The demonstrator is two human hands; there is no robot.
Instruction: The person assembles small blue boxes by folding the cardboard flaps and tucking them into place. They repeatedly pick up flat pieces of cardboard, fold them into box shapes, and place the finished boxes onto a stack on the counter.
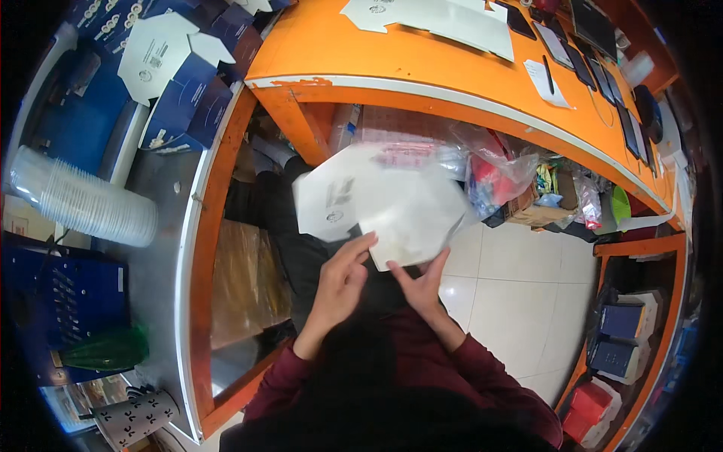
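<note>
In front of me is a white cardboard carton blank (407,215), partly folded and blurred at its far and right edges. Its left panel carries small dark print. My right hand (425,285) grips the near right corner, thumb on the upper face and fingers along the edge. My left hand (340,282) is beside the near edge, index finger stretched out and its tip touching the carton near a fold. The left thumb is bent and nothing shows in that palm. The undersides of the fingers are partly hidden.
An orange table (422,79) ahead bears another white carton blank (444,26) and several phones (553,45). On the left metal counter (162,279) are stacked clear plastic cups (90,200), blue cartons (188,105) and a patterned cup (135,418). An orange shelf (674,301) stands right.
</note>
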